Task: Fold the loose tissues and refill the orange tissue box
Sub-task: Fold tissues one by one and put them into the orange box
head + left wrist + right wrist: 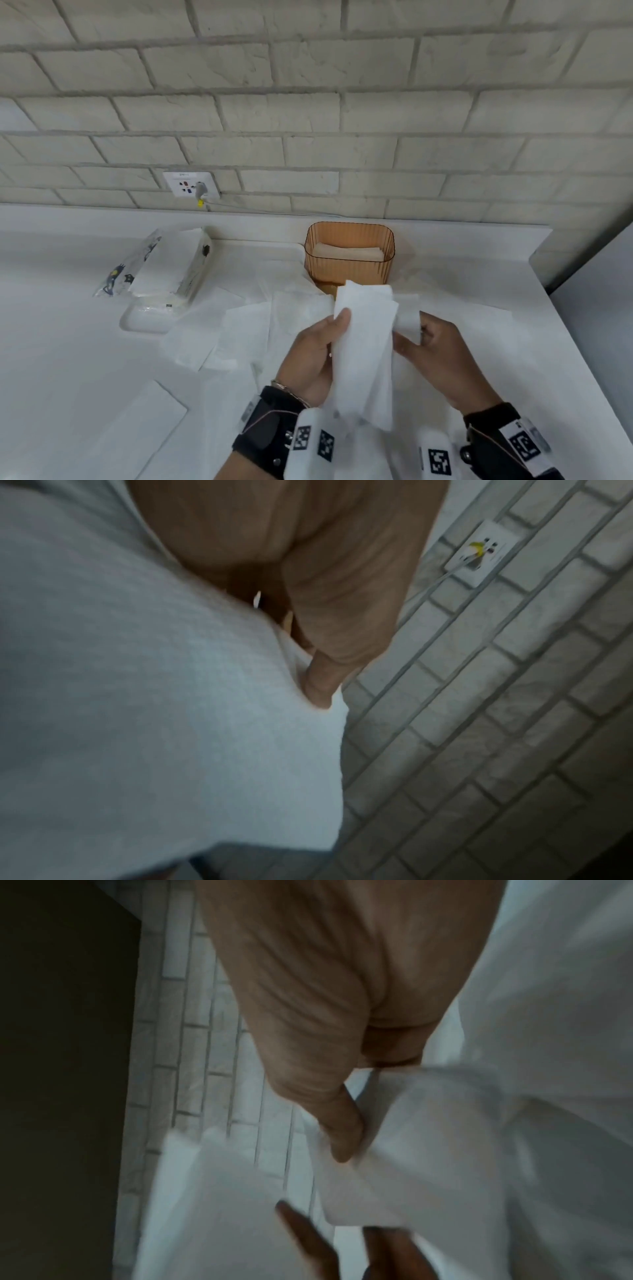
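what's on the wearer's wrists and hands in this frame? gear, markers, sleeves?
Both hands are bare, no gloves and no sleeves in view. The left hand has a black wrist strap with a thin bracelet above it, and white blocks bearing black-and-white square fiducial markers. The right hand has a matching black strap and white marker blocks. No cables visible.

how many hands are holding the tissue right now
2: the left hand grips the tissue on its left side; the right hand pinches its right edge, in front of the orange tissue box.
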A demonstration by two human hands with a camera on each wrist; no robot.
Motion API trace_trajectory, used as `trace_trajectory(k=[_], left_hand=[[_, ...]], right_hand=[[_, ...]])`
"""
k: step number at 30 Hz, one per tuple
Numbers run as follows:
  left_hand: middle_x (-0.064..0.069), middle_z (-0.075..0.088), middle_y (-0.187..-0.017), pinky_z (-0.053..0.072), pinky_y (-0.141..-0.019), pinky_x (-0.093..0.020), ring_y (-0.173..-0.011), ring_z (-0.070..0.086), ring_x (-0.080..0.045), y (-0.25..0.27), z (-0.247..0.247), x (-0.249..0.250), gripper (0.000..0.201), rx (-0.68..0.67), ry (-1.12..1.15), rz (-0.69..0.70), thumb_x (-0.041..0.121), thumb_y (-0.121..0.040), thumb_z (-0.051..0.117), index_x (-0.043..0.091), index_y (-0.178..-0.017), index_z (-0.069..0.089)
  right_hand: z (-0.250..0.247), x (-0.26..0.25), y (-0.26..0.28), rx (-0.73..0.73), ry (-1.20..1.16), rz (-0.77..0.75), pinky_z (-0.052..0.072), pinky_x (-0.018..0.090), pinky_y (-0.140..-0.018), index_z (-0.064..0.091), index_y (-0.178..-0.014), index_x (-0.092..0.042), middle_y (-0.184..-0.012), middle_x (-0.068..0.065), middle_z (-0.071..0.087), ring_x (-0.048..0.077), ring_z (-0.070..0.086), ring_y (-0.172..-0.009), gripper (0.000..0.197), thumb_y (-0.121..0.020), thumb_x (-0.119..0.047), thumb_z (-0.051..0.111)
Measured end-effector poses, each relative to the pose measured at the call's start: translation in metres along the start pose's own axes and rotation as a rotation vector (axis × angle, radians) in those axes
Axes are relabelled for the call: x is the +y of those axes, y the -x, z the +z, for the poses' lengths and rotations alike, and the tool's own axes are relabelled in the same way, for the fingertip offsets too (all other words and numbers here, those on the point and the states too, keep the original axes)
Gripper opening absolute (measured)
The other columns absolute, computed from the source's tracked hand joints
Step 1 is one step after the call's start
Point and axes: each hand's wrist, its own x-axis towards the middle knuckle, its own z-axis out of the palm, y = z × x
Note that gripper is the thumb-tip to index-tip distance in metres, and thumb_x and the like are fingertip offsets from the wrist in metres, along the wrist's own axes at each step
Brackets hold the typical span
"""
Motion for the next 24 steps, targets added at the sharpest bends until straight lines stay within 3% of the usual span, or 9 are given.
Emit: trace_trajectory(k=[4, 9, 11, 13, 15, 16, 18, 20, 24], left_hand=[[-0.021, 0.071, -0.131, 0.052, -0.109, -0.054, -0.124, 0.067, -0.040, -0.004, 0.008, -0.018, 0.056, 0.098, 0.046, -0.042, 0.041, -0.095, 0.075, 0.001, -0.133, 0.067], [-0.021, 0.077, -0.117, 0.058, -0.100, -0.055, -0.113, 0.072, -0.041, -0.002, 0.003, -0.024, 0.044, 0.285, 0.058, -0.006, 0.036, -0.089, 0.080, 0.001, -0.117, 0.076], [-0.020, 0.078, -0.115, 0.057, -0.100, -0.057, -0.113, 0.072, -0.043, 0.000, 0.001, -0.024, 0.034, 0.323, 0.085, 0.012, 0.030, -0.092, 0.079, 0.003, -0.113, 0.077], [-0.020, 0.078, -0.114, 0.056, -0.103, -0.057, -0.116, 0.070, -0.043, 0.001, 0.002, -0.026, 0.031, 0.338, 0.106, 0.032, 0.026, -0.093, 0.078, 0.002, -0.113, 0.077], [-0.020, 0.078, -0.114, 0.057, -0.101, -0.055, -0.114, 0.071, -0.042, 0.003, 0.005, -0.026, 0.033, 0.347, 0.116, 0.055, 0.026, -0.095, 0.077, -0.001, -0.113, 0.076], [-0.020, 0.078, -0.112, 0.060, -0.097, -0.052, -0.111, 0.073, -0.041, 0.004, 0.008, -0.026, 0.033, 0.351, 0.127, 0.065, 0.026, -0.096, 0.075, -0.002, -0.113, 0.075], [-0.020, 0.079, -0.110, 0.064, -0.084, -0.046, -0.102, 0.077, -0.036, 0.006, 0.016, -0.025, 0.032, 0.341, 0.166, 0.066, 0.026, -0.099, 0.071, -0.001, -0.115, 0.073], [-0.019, 0.079, -0.108, 0.064, -0.076, -0.042, -0.095, 0.078, -0.033, 0.008, 0.023, -0.024, 0.030, 0.334, 0.206, 0.045, 0.027, -0.102, 0.066, 0.002, -0.116, 0.073], [-0.019, 0.079, -0.111, 0.063, -0.086, -0.049, -0.101, 0.077, -0.036, 0.013, 0.021, -0.025, 0.027, 0.306, 0.192, -0.028, 0.026, -0.101, 0.067, 0.005, -0.116, 0.075]], right_hand=[[0.015, 0.003, 0.004, -0.101, 0.119, -0.009, 0.059, 0.018, -0.087, 0.075, -0.112, -0.031, -0.108, -0.020, 0.080, 0.001, 0.075, -0.103, 0.042, -0.093, 0.006, 0.071], [0.013, 0.001, 0.010, -0.292, 0.075, 0.073, 0.056, 0.038, -0.105, 0.073, -0.125, -0.024, -0.121, -0.008, 0.078, 0.009, 0.072, -0.117, 0.029, -0.101, -0.008, 0.067], [0.010, 0.002, 0.011, -0.356, 0.032, 0.151, 0.055, 0.048, -0.107, 0.072, -0.127, -0.017, -0.120, 0.007, 0.078, 0.021, 0.073, -0.115, 0.029, -0.104, -0.033, 0.063], [0.007, 0.010, 0.010, -0.381, 0.067, 0.190, 0.052, 0.057, -0.108, 0.067, -0.130, -0.015, -0.123, 0.022, 0.071, 0.037, 0.069, -0.118, 0.065, -0.099, -0.069, 0.049], [0.009, 0.014, 0.009, -0.382, 0.063, 0.179, 0.052, 0.048, -0.107, 0.070, -0.119, -0.025, -0.114, 0.016, 0.074, 0.033, 0.071, -0.109, 0.069, -0.093, -0.082, 0.042], [0.011, 0.013, 0.010, -0.353, 0.039, 0.164, 0.051, 0.043, -0.105, 0.070, -0.113, -0.030, -0.107, 0.004, 0.076, 0.023, 0.072, -0.104, 0.056, -0.093, -0.078, 0.050], [0.021, 0.008, 0.014, -0.334, 0.023, 0.142, 0.054, 0.039, -0.104, 0.067, -0.125, -0.034, -0.118, -0.012, 0.077, 0.010, 0.073, -0.112, 0.036, -0.096, -0.055, 0.066], [0.031, 0.011, 0.017, -0.298, 0.119, 0.104, 0.057, 0.040, -0.102, 0.064, -0.132, -0.035, -0.121, -0.017, 0.076, 0.005, 0.072, -0.113, 0.036, -0.097, -0.039, 0.074], [0.036, 0.023, 0.019, -0.158, 0.263, 0.127, 0.062, 0.038, -0.093, 0.070, -0.123, -0.031, -0.108, -0.016, 0.079, 0.001, 0.074, -0.098, 0.028, -0.096, -0.033, 0.075]])
